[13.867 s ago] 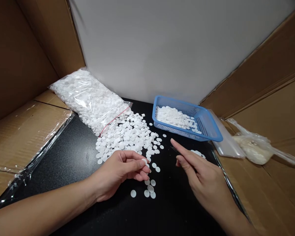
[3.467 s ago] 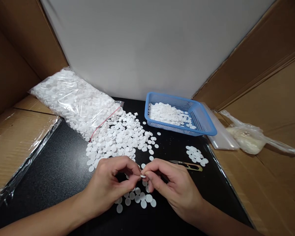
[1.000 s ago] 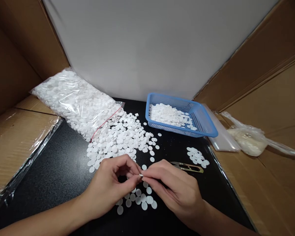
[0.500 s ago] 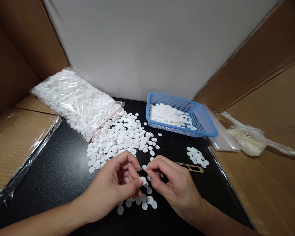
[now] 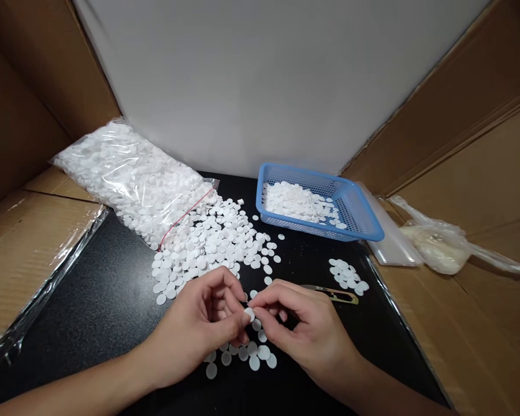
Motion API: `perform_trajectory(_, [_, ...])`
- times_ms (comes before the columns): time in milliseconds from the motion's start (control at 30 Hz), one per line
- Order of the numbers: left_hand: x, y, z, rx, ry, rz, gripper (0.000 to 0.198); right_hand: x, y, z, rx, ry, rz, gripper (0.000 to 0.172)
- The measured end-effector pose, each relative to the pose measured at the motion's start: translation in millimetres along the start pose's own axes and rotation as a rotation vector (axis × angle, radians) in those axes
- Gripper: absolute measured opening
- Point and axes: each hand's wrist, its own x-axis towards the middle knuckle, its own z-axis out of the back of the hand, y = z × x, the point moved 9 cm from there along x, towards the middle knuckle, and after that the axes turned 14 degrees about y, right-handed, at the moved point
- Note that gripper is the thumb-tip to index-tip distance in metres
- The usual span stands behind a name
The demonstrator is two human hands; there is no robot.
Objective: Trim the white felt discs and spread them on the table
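My left hand (image 5: 199, 329) and my right hand (image 5: 305, 329) meet over the black mat (image 5: 104, 300), fingertips pinched together on one small white disc (image 5: 249, 314). Just below the hands lie several loose white discs (image 5: 253, 355). A large spill of white discs (image 5: 212, 242) spreads from an open clear bag (image 5: 130, 176) packed with the same discs, beyond my left hand. A blue mesh basket (image 5: 359, 216) at the back right holds a layer of discs.
Small metal thread snips (image 5: 333, 294) lie just right of my right hand, beside a little heap of discs (image 5: 346, 274). Cardboard walls flank both sides; a clear bag with pale contents (image 5: 437, 245) rests on the right cardboard. A white panel stands behind.
The hands parted slightly half a second ago, with the disc on my left fingertips, and have come together again on it. Nothing else on the mat moved.
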Motion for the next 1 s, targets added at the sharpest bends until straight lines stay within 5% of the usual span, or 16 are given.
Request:
perform_trajectory(300, [-2,2,-1.5,0.061,0.012,0.01,0.024,1,4,-1,-0.085,-0.013,0.065,0.018])
perform_trajectory(567, [2,2,0.3,-0.064,0.017,-0.001,0.028,2,-10,14,-0.09,-0.052,-0.062,0.016])
perform_trajectory(700, [3,1,1.8,-0.098,0.015,-0.015,0.025,2,-12,31,-0.204,-0.082,-0.084,0.029])
perform_trajectory(800, [2,-2,6.6,-0.052,-0.018,-0.036,0.025,-2,-25,46,-0.351,0.01,-0.138,0.037])
perform_trajectory(900, [-1,-5,11.1,0.033,-0.043,-0.05,0.021,-15,-48,63,-0.485,0.093,-0.198,0.017])
perform_trajectory(1000, [-2,-6,13.5,0.132,-0.051,-0.057,0.015,-27,-46,77,-0.652,0.03,-0.098,0.026])
